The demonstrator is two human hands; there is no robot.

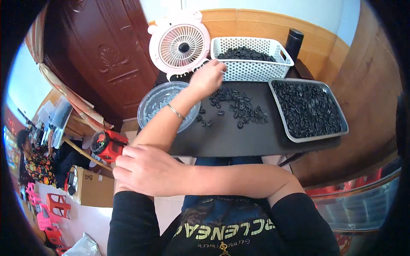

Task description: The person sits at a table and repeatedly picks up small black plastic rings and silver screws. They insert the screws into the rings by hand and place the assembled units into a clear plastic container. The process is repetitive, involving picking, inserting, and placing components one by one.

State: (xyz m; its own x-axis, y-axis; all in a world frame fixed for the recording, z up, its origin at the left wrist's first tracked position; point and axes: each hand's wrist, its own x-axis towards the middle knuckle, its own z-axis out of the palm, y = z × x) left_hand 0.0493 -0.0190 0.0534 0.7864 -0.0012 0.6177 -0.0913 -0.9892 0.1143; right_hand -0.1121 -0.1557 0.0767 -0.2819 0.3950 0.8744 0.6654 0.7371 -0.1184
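Observation:
My left hand point(208, 78) is raised over the far side of the black table, its fingers curled closed in front of the white perforated basket point(256, 70). Whether anything small is in those fingers is hidden. My right hand point(143, 165) reaches across and is wrapped round my left forearm point(156, 133), which wears a bangle point(175, 112). Below the left hand, small black oval pieces point(241, 106) lie loose on the table point(213, 138). Partly behind the left forearm stands a clear round tub point(147, 102) with small translucent pieces.
A grey tray point(287, 132) full of black pieces sits at the table's right; more fill the basket. A pink fan point(181, 45) and a black bottle point(294, 42) stand at the back. Left of the table are a red container point(110, 145), a cardboard box point(92, 190) and stools.

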